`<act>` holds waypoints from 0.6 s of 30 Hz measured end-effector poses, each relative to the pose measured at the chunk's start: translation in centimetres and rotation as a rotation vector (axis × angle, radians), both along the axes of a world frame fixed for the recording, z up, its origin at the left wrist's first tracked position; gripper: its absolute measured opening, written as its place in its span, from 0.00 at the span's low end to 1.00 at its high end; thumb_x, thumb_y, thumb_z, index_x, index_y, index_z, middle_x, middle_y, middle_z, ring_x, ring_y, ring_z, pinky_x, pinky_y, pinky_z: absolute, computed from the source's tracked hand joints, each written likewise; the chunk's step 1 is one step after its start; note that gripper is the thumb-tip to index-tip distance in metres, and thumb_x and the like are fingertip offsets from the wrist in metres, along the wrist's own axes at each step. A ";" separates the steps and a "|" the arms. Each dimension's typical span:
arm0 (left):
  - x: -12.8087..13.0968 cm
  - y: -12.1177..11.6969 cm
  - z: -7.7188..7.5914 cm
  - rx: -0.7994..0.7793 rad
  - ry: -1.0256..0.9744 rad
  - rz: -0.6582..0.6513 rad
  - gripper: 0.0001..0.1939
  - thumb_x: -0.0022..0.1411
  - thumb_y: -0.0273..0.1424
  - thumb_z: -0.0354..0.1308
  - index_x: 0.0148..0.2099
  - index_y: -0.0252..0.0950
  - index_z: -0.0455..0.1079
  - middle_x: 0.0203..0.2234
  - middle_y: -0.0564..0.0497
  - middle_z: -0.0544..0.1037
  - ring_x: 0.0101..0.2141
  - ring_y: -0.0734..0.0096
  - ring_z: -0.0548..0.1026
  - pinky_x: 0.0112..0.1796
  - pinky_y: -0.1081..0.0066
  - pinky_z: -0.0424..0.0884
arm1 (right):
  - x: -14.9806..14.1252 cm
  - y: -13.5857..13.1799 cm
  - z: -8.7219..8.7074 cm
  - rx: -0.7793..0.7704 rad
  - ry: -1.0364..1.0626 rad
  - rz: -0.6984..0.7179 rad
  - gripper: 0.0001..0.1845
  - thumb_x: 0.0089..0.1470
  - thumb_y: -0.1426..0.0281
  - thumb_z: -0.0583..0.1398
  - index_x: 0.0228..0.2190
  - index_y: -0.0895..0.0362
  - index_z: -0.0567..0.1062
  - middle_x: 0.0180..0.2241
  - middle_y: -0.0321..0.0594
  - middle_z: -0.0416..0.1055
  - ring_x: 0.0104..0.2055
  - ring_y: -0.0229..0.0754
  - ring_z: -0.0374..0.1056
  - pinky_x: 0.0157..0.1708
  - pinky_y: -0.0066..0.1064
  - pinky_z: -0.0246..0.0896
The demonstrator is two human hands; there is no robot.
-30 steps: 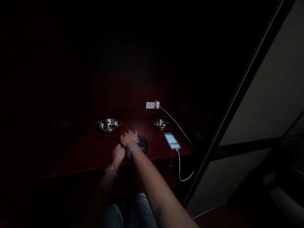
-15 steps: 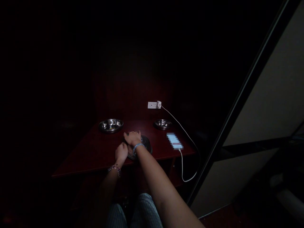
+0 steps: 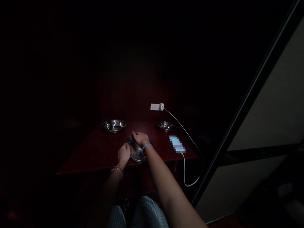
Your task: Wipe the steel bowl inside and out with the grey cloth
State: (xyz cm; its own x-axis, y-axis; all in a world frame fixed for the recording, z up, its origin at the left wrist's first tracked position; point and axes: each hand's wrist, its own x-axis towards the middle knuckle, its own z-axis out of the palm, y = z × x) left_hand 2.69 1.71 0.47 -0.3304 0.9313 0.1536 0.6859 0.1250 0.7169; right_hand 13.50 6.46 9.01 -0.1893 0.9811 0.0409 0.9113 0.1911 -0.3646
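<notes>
A shiny steel dish sits near the front edge of the dark red table, partly covered by my hands. My left hand is closed at its left rim, thumb and fingers pressed together there. My right hand reaches over the dish's far side, fingers curled down toward the left. What lies beneath those fingers is hidden and too dark to make out. Behind, to the left, stands a wide steel bowl with a little something yellowish in its bottom. A smaller steel bowl is at the back right.
A phone with a blurred screen lies on the right of the table. Its white cable loops below the table edge and up to a charger in the wall socket. A pale panel stands at the right.
My right hand has shifted slightly over the dish, and more of the dish's shiny surface now shows. My left hand stays at the rim. The whole view has moved a little.
</notes>
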 end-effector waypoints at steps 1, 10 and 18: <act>0.0 0.0 0.1 -0.002 -0.031 -0.007 0.23 0.70 0.32 0.39 0.50 0.35 0.76 0.43 0.40 0.82 0.43 0.57 0.80 0.40 0.68 0.70 | 0.2 0.1 0.0 -0.001 0.008 0.004 0.35 0.66 0.51 0.39 0.52 0.53 0.76 0.54 0.47 0.74 0.57 0.51 0.68 0.54 0.39 0.60; 0.3 -0.4 0.4 0.008 -0.098 0.000 0.22 0.70 0.31 0.40 0.53 0.34 0.74 0.47 0.38 0.80 0.48 0.57 0.77 0.45 0.68 0.68 | 2.5 0.6 -0.3 -0.023 0.077 0.092 0.33 0.65 0.46 0.40 0.54 0.45 0.75 0.59 0.37 0.69 0.61 0.50 0.65 0.59 0.40 0.56; 0.3 -0.5 0.7 -0.009 -0.083 0.001 0.22 0.71 0.30 0.39 0.51 0.34 0.74 0.47 0.39 0.80 0.48 0.60 0.78 0.45 0.70 0.68 | 3.2 0.9 -0.5 -0.025 0.099 0.108 0.34 0.65 0.46 0.40 0.55 0.45 0.74 0.59 0.36 0.69 0.61 0.52 0.64 0.61 0.42 0.54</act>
State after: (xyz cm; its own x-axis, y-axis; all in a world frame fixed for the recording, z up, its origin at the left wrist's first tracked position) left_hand 3.02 1.17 1.14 -0.3429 0.9320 0.1178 0.6242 0.1323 0.7700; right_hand 16.70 7.34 8.50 -0.2900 0.9562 0.0403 0.8451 0.2757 -0.4580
